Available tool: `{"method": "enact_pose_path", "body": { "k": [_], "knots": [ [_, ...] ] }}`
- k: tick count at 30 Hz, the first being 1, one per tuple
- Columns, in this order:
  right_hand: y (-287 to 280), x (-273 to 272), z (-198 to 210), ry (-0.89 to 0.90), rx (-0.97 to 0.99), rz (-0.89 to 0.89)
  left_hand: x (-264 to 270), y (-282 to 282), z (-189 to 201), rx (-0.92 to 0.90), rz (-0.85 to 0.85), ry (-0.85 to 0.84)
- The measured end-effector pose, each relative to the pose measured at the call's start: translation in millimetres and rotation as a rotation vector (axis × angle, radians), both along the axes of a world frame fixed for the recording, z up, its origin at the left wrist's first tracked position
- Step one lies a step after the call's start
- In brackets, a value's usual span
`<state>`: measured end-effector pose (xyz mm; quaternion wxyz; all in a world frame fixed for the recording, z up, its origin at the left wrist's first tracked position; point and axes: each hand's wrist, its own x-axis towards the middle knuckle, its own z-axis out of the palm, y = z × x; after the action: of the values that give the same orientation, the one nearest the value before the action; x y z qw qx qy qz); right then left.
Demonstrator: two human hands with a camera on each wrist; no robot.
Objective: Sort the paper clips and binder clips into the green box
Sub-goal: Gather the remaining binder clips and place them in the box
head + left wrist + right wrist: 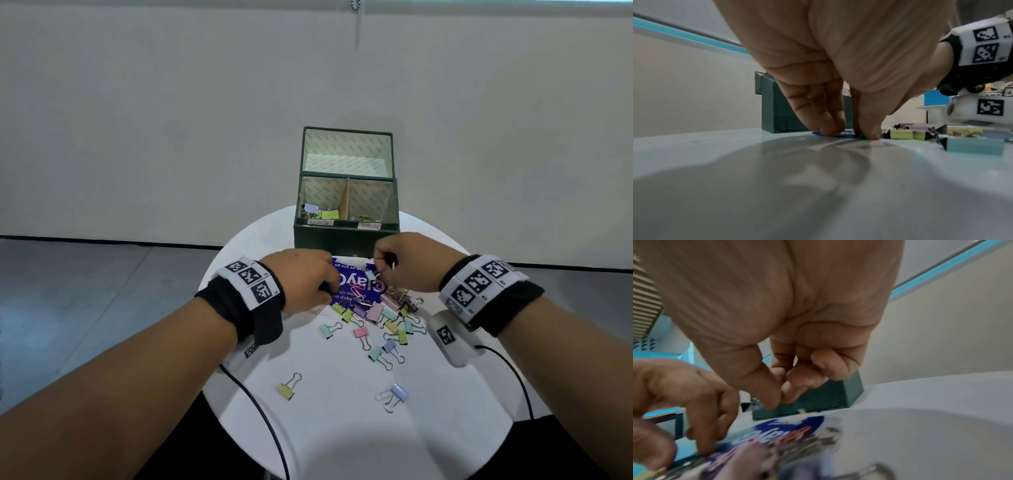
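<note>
- While the green box (346, 236) stands open at the table's (308, 428) far edge, binder clips (383, 318) lie scattered before it, some on a blue sheet (349, 279).
- Left hand (305, 277): fingertips (830, 128) press down on the blue sheet; whether they pinch a clip cannot be told.
- Right hand (411, 262): raised above the pile, fingers curled, pinching a small clip (376, 274).
- The box's left compartment holds binder clips; the right holds paper clips (364, 217).
</note>
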<state>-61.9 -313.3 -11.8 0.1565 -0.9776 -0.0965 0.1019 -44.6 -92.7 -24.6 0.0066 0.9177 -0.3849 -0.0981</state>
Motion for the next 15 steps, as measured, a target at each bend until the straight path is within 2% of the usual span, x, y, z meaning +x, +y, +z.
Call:
{"method": "enact_pose_path", "body": {
  "k": [7,11,15],
  "knots": [
    [-22.1,3.2,-2.3,0.078,-0.169,-0.125,3.5,-1.5,-7.9,0.003,0.035,-0.023],
    [-4.4,0.2,-2.4,-0.045,-0.248,-0.123,3.5,-1.5,-7.1,0.008,0.081,-0.065],
    [23.7,-3.6,-4.3,0.061,-0.302,-0.073,2.1,-2.4,-3.8,-0.002,0.147,-0.046]
  ]
}}
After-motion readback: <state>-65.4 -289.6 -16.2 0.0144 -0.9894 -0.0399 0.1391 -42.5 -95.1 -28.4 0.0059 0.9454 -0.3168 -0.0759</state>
